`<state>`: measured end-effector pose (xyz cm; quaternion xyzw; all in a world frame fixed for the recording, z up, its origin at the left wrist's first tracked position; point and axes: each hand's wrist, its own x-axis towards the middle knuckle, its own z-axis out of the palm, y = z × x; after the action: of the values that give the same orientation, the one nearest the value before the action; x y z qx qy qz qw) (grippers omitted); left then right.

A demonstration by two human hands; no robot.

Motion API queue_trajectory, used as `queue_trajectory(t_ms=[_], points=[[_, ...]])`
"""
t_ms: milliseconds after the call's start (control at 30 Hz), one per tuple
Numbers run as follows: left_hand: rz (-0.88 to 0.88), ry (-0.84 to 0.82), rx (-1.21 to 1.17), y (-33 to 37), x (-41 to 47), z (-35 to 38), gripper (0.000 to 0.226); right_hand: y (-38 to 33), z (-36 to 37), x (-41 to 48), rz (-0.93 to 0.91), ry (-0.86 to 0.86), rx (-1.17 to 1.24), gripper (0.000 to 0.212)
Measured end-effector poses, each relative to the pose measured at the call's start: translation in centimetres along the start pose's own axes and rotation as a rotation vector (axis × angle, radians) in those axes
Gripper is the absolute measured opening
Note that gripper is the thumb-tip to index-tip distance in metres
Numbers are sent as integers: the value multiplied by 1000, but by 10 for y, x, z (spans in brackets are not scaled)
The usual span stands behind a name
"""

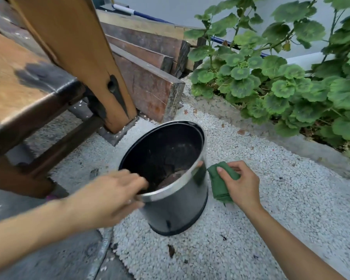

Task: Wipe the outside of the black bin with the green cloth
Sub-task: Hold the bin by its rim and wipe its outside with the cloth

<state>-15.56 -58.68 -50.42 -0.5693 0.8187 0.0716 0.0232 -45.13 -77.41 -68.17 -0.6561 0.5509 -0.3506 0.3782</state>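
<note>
1. steadying first: the left hand point(109, 197) is on the near edge of the black bin point(180, 211), fingers point(137, 179) hooked over the rim point(170, 194) into the inside, thumb outside, clamped on it. that's the anchor, and it looks a good one.
2. the bin stands open-mouthed on the pale gravel point(251, 239), just in front of the wooden bench point(18, 93), with the leafy plant point(271, 83) well off to the right.
3. over on the right, the right hand point(240, 184) has the green cloth point(218, 184) folded into a pad, fingers and thumb pinched around it, right at the bin's right wall. whether it's touching yet, i can't tell.
4. the step in hand, as i read it, is laying that pad on the side wall. best done flat, with the palm behind it rather than the fingertips, so the whole fold makes contact.
5. long strokes from the rim down to the dark base band should suit a curved wall.
6. loose gravel means the bin could skid or tip under sideways pressure, so the left grip should push back against each stroke.
7. turning the bin by the rim would bring the far side round.
</note>
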Motion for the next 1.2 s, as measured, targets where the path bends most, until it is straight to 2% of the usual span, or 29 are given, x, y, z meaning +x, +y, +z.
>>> queue_trajectory(t_ms=[67,100,167,267,367,467,533,600,700,833,1000,1100,1200], points=[[-31,-24,-54,34,9,19,46,-5,6,-9,-22,-9,-5,19],[-22,-14,-40,49,15,28,44,-6,7,-12,-25,6,-8,20],[-21,23,30,75,34,35,24,-8,3,-18,-6,51,-8,22],[-154,57,10,84,65,24,23,-8,-5,-25,26,83,11,21],[-311,118,-72,56,81,7,23,-9,-8,-33,15,93,39,20],[-413,186,-157,-2,83,-17,17,-18,-8,-38,-1,76,77,21],[-526,187,-224,-41,85,-26,10,-31,-4,-36,-33,35,70,22],[-667,182,-344,-70,90,-27,16,-46,5,-33,-72,-9,62,24],[-808,279,-504,-92,100,-19,23,-71,31,-33,-177,-103,52,25],[-909,385,-521,-105,108,-9,21,-102,84,-50,-446,-243,29,23],[-941,458,-516,-110,108,0,21,-102,124,-54,-720,-168,-5,23],[-941,509,-512,-115,108,5,19,-86,123,-29,-710,-59,-7,25],[-958,534,-539,-122,106,8,16,-71,108,4,-449,-35,18,24]])
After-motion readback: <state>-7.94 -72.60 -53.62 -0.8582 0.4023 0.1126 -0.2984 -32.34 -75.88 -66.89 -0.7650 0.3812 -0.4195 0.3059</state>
